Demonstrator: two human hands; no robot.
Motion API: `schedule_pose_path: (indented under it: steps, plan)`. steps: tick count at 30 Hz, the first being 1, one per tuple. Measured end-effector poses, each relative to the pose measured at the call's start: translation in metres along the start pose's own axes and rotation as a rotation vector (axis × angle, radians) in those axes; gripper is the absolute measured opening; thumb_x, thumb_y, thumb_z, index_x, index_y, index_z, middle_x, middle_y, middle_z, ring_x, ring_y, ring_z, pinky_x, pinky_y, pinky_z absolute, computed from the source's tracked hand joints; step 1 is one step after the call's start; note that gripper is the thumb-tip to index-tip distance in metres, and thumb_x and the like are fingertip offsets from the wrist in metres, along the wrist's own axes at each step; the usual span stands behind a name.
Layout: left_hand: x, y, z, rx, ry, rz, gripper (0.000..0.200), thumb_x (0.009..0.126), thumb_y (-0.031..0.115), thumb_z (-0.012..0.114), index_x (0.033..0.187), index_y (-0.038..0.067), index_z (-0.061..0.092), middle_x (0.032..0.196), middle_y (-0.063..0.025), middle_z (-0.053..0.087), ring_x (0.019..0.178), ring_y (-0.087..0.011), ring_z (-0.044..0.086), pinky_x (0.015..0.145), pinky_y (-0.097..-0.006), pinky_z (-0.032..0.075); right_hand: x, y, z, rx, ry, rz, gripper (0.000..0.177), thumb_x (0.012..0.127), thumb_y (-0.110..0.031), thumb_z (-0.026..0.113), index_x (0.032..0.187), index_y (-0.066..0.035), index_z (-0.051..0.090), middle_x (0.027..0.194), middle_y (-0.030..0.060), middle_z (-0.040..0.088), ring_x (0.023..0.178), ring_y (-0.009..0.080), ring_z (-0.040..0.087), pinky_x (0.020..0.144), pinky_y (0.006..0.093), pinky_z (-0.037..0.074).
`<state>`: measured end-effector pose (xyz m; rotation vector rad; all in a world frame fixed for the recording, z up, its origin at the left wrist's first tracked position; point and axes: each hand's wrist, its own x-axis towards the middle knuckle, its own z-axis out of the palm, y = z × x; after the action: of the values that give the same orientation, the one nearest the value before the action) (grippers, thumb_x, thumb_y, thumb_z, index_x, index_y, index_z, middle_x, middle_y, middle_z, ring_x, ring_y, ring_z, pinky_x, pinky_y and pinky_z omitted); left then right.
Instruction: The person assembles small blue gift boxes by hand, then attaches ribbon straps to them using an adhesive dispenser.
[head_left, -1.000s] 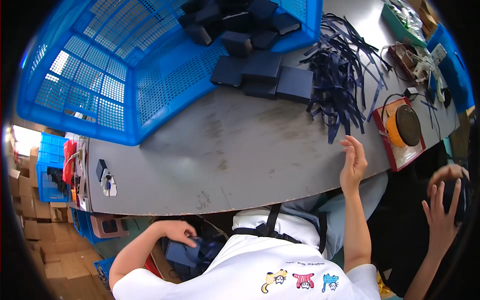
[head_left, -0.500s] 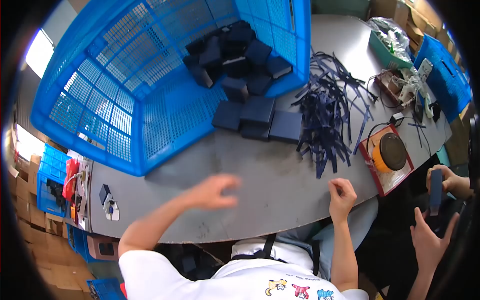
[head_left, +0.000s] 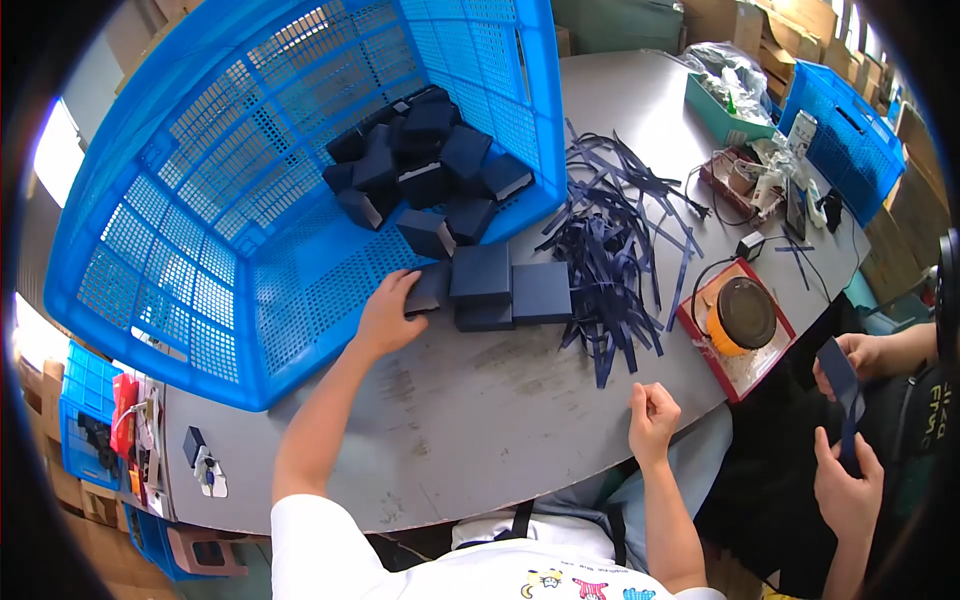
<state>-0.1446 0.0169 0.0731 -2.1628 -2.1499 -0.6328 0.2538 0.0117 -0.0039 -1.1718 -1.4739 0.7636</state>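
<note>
My left hand is closed around a dark blue box at the left end of a small group on the table, thumb at its near side and fingers over its far side. Touching or close beside it are a stacked box on top of another and a flat box. My right hand is held above the table's near edge, its fingers curled shut with nothing visible in them. A heap of dark blue strips lies beyond it.
A large blue crate lies on its side, several dark boxes inside. An orange pot with a dark lid stands in a red-edged tray. At right, another person's hands hold a dark blue strip-like piece.
My left hand has moved forward from over the bare table to the leftmost box and taken hold of it. My right hand stays near the table edge, fingers more closed. The view has shifted.
</note>
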Motion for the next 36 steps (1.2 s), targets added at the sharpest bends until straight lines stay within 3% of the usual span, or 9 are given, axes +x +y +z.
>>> schedule_pose_path:
  steps: [4,6,10,15,21,25,30,34,36]
  plan:
    - [-0.034,0.029,-0.02,-0.22,0.327,-0.157,0.044,0.064,0.009,0.065,0.105,0.003,0.05,0.088,-0.0153,0.061,0.083,-0.0329,0.061,0.074,-0.0359,0.048,0.001,-0.004,-0.001,0.028,0.055,0.031,0.01,0.081,0.0,0.057,0.071,0.002,0.055,0.068,0.0067,0.055,0.058,0.0134,0.05,0.055,0.0237,0.039]
    - [-0.049,0.047,-0.031,-0.411,0.244,-0.095,0.042,0.062,0.007,0.068,0.1,0.002,0.051,0.084,-0.0115,0.06,0.075,-0.0262,0.062,0.068,-0.0323,0.047,0.003,-0.012,0.007,0.108,0.093,0.047,0.005,0.078,0.005,0.058,0.08,0.001,0.059,0.075,0.007,0.058,0.066,0.0142,0.056,0.06,0.0224,0.045]
    - [-0.069,0.063,-0.045,-0.713,-0.111,-0.04,0.046,0.058,0.006,0.074,0.1,0.001,0.056,0.086,-0.0059,0.059,0.084,-0.0126,0.056,0.076,-0.0244,0.042,0.01,-0.015,0.002,0.02,-0.095,-0.017,0.008,0.076,0.004,0.061,0.082,-0.001,0.062,0.077,0.0074,0.06,0.066,0.0138,0.058,0.056,0.0231,0.045]
    - [-0.077,0.09,-0.025,-1.246,-0.506,-0.144,0.051,0.057,0.003,0.074,0.104,0.0,0.056,0.096,-0.0053,0.058,0.091,-0.0128,0.054,0.08,-0.0259,0.041,0.04,-0.02,0.004,-0.29,-0.154,-0.338,0.014,0.07,0.002,0.065,0.083,-0.003,0.064,0.078,0.0087,0.058,0.07,0.0225,0.058,0.062,0.0292,0.048]
    - [-0.079,0.124,0.017,-1.583,-0.915,-0.191,0.064,0.062,0.036,0.068,0.112,-0.001,0.054,0.105,-0.0092,0.057,0.094,-0.0161,0.056,0.082,-0.0265,0.042,0.061,-0.016,0.022,-0.562,-0.319,-0.546,0.01,0.066,-0.008,0.069,0.075,-0.007,0.064,0.082,0.0025,0.053,0.082,0.024,0.051,0.068,0.0341,0.043]
    - [-0.093,0.146,0.05,-1.922,-0.918,-0.315,0.065,0.061,0.034,0.067,0.114,-0.001,0.053,0.115,-0.0132,0.054,0.098,-0.0188,0.057,0.087,-0.0281,0.044,0.032,-0.054,0.009,-0.26,-0.186,-0.275,0.009,0.068,-0.006,0.069,0.073,-0.005,0.062,0.081,0.007,0.053,0.079,0.0242,0.051,0.068,0.0335,0.042]
    - [-0.09,0.173,0.059,-2.131,-0.935,-0.469,0.068,0.064,0.03,0.066,0.123,0.001,0.049,0.139,-0.0156,0.033,0.106,-0.0198,0.055,0.091,-0.0298,0.043,-0.017,-0.074,-0.014,0.001,-0.331,0.088,0.009,0.069,-0.002,0.067,0.077,0.0,0.062,0.082,0.0087,0.055,0.078,0.0196,0.055,0.069,0.027,0.042]
    - [-0.075,0.177,0.061,-1.9,-0.944,-0.2,0.067,0.066,0.025,0.067,0.126,0.002,0.048,0.137,-0.0129,0.037,0.11,-0.0191,0.052,0.093,-0.0303,0.04,-0.034,-0.065,-0.031,0.082,-0.528,0.187,0.007,0.075,-0.004,0.063,0.082,-0.002,0.065,0.084,0.0094,0.058,0.077,0.0205,0.057,0.068,0.0291,0.045]
    - [-0.075,0.183,0.054,-1.716,-0.96,0.009,0.06,0.07,0.011,0.064,0.126,0.002,0.048,0.133,-0.013,0.042,0.113,-0.0197,0.049,0.095,-0.0313,0.037,-0.038,-0.054,-0.033,0.464,-0.428,0.456,0.03,0.093,-0.02,0.044,0.091,0.003,0.063,0.088,0.007,0.06,0.079,0.0128,0.054,0.071,0.0264,0.043]
